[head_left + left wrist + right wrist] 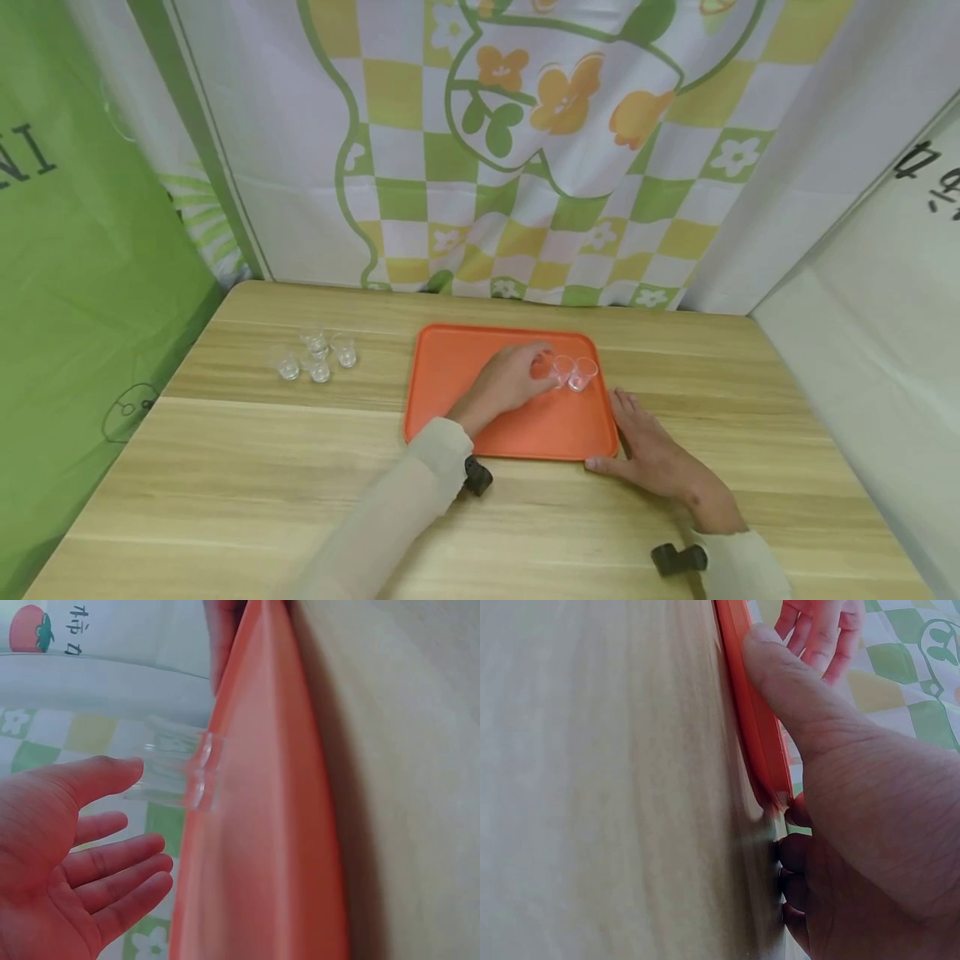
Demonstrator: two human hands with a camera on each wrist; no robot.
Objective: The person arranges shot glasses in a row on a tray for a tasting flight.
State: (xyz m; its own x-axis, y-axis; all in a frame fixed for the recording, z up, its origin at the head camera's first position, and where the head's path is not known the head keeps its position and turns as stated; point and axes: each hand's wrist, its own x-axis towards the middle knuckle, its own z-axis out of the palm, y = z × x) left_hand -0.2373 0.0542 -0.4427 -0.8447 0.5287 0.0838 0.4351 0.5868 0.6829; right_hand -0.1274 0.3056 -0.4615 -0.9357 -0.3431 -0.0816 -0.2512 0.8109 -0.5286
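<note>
While the right hand (652, 450), fingers spread, rests against the orange tray (566, 429) at four o'clock, I judge remotely that the left hand (512, 375), wide and holding nothing beside two clear cups (578, 379) at the tray's two o'clock, should move gently, tipping neither.

Curtained booth
Checkered floral curtain (480, 208) behind, green sheet (90, 275) left, lettered white sheet (885, 317) right, wood-grain table (262, 467) between.
</note>
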